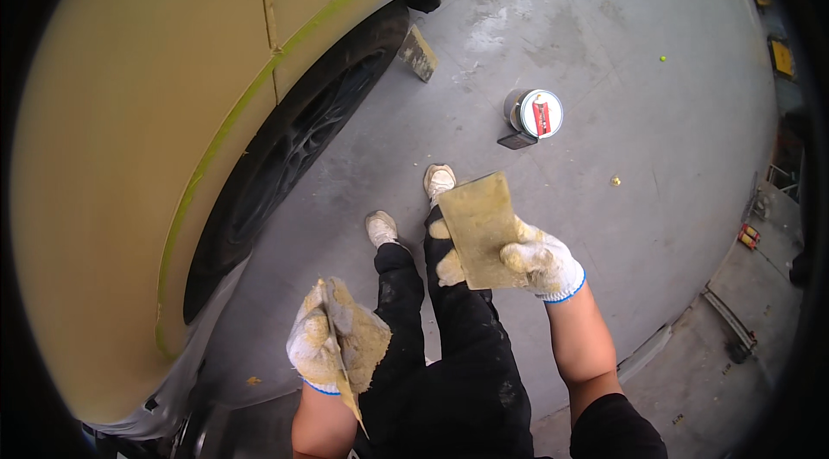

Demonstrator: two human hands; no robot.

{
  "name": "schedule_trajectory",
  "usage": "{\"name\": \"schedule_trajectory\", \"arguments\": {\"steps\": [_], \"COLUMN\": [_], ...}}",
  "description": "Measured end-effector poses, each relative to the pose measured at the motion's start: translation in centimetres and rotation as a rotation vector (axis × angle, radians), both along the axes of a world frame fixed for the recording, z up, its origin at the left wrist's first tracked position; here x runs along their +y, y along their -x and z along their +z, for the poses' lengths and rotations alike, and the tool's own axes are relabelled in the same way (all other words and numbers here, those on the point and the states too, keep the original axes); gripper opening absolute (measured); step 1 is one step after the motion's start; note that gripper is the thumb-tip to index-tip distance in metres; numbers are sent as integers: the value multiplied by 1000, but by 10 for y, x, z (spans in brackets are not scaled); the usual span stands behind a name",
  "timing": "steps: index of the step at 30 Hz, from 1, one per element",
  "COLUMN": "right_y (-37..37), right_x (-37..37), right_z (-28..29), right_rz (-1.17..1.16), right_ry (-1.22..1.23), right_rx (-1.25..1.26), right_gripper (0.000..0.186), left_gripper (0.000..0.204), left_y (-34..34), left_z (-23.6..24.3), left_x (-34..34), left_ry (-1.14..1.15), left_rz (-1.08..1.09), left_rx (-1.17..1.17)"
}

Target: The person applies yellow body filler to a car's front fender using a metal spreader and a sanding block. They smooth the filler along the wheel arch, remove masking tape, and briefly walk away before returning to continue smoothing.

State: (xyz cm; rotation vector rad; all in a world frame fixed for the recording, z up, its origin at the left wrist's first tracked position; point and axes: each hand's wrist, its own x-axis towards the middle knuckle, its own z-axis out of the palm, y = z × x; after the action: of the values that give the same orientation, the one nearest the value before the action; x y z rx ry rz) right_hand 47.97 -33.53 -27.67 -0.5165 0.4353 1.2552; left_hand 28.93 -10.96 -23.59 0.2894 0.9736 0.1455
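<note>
Both my hands wear white knitted gloves with blue cuffs, stained with yellowish dust. My right hand (537, 262) grips a flat rectangular plate (484, 230), with the thumb on its upper face and the fingers behind its left edge. Yellowish-grey dust or filler coats the plate; its exact kind is not clear. At the lower left, my left hand (313, 345) is closed on a thin, bent, dust-caked sheet (361, 340) with uneven edges. The hands are apart, in front of my legs. To the left stands a car's yellowish-tan body panel (112, 157).
Green tape (216, 139) edges the wheel arch above a dark wheel (298, 135). A dusty block (419, 53) stands by the tyre. On the grey floor (622, 269) is a lidded can (523, 113) bearing a red-and-white tube (541, 115), with a dark flat object (517, 141) against it.
</note>
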Motion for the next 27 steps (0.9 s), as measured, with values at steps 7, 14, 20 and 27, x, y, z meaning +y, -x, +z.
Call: {"name": "schedule_trajectory", "arguments": {"steps": [7,14,20,27], "right_y": [-24,-107,-137,-137], "right_x": [35,62,103,116], "right_z": [28,42,61,54], "right_rz": [732,282,-444,-452], "right_ry": [25,856,708,688], "right_rx": [-1572,-2635,-2579,-2541], "right_gripper": [56,59,45,42], "left_gripper": [29,36,40,42], "left_y": [-8,17,25,31], "left_z": [-4,-14,-12,-19], "left_x": [-13,-22,-22,-18], "left_ry": [-37,65,-15,-37], "left_rz": [69,-5,-53,-19], "left_rx": [-90,-256,-177,-106]}}
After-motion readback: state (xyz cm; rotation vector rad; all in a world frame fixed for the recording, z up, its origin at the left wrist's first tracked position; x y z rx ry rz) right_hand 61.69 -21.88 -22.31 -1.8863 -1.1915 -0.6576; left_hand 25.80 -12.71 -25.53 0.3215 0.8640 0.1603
